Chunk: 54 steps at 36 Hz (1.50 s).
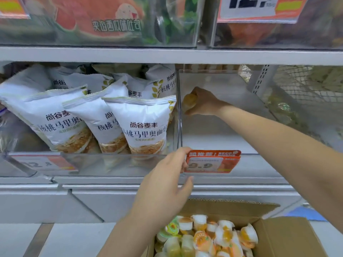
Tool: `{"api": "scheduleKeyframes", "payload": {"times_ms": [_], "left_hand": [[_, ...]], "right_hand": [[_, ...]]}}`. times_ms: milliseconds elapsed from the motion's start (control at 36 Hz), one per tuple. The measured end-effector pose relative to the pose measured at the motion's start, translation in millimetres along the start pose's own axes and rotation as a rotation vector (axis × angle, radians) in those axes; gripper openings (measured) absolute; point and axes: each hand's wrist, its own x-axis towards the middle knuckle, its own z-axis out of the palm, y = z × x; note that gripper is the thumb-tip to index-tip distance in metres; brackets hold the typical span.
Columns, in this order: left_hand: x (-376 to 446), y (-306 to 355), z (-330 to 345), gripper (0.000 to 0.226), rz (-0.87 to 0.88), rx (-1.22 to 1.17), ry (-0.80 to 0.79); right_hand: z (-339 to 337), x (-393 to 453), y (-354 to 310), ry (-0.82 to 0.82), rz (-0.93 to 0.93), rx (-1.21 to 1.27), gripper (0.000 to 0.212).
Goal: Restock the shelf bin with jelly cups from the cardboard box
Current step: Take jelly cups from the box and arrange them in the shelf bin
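Observation:
A clear plastic shelf bin sits on the middle shelf, right of centre, with an orange 9.9 price tag on its front. My right hand reaches deep inside the bin and grips a yellow jelly cup near the bin's left wall. My left hand holds the bin's front left corner, fingers over the rim beside the tag. Below, an open cardboard box holds several jelly cups with orange, yellow and green lids.
Left of the bin, another clear bin holds several white bread bags. A wire mesh panel and more packaged goods lie to the right. The upper shelf carries clear bins and a price sign.

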Motion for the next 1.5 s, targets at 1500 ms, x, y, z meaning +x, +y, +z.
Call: {"api": "scheduleKeyframes", "payload": {"times_ms": [1500], "left_hand": [[-64,0,33,0.026,-0.011,0.053,-0.009]], "right_hand": [[47,-339,56,0.230,-0.078,0.064,0.025]]}}
